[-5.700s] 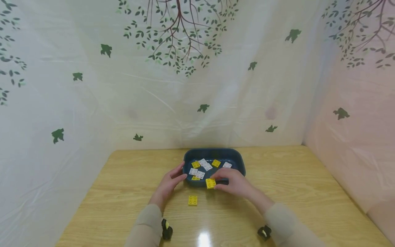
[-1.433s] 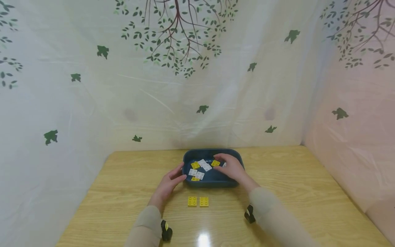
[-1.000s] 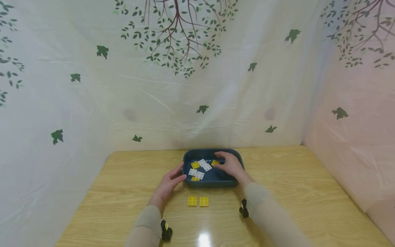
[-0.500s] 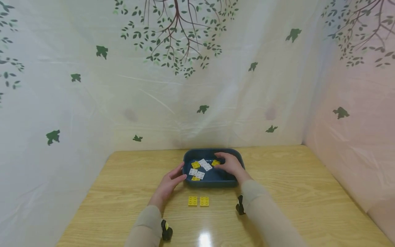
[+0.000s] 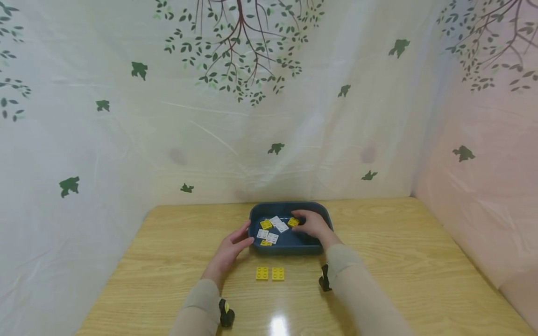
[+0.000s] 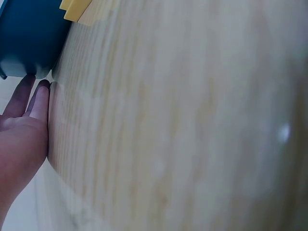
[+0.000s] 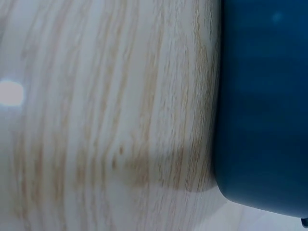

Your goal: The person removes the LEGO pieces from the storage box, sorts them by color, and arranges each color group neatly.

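A dark blue tray [image 5: 294, 250] holding several yellow and white toy building bricks stands at the back of the table. My left hand [image 5: 227, 249] rests against its left end, fingers and thumb spread; in the left wrist view its fingertips reach the tray wall [image 6: 33, 41]. My right hand [image 5: 316, 225] reaches into the right part of the tray. Its thumb and forefinger lie on either side of a yellow brick [image 5: 293, 222], a small gap apparently left at the forefinger. In the right wrist view only the tray's side [image 7: 264, 106] shows, not the hand.
Two yellow bricks, a left one [image 5: 262, 273] and a right one [image 5: 278, 274], lie side by side on the wooden table [image 5: 168, 261] before the tray. White bricks [image 5: 279, 224] lie left of my right hand. A printed curtain [image 5: 235, 140] hangs behind.
A yellow brick my right hand held earlier now lies on the table beside the other one. That hand has gone back into the tray, covering a white brick. The left hand stays put.
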A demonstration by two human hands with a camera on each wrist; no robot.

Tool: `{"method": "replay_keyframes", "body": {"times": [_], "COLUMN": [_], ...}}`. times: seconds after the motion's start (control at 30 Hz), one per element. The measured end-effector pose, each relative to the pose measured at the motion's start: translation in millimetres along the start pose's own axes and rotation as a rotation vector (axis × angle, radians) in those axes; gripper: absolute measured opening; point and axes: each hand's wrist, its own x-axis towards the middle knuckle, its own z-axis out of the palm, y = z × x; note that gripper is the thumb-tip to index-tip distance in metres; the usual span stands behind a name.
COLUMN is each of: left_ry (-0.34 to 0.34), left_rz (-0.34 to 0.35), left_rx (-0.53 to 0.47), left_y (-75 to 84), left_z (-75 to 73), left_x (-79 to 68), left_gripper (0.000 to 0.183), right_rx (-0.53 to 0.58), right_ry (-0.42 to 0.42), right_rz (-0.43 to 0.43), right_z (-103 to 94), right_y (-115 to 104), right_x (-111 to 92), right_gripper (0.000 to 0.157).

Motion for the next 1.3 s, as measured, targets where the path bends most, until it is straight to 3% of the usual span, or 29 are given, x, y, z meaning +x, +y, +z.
{"method": "replay_keyframes", "body": {"times": [0.8, 1.3], "left_ry": [-0.006, -0.004], "left_rz": [0.011, -0.005], "left_rx": [-0.014, -0.005], "left_y": [0.4, 0.8], "left_z": [0.0, -0.8], "left_x": [-1.7, -1.2], "left_gripper": [0.057, 0.057], "right_rx": [-0.027, -0.058], "right_ry": [-0.061, -0.054], "right_rz": [0.057, 0.029], "right_z": [3.0, 2.7], "right_y": [1.9, 2.3], "right_x": [1.5, 4.0], "right_gripper": [0.042, 0.037]}}
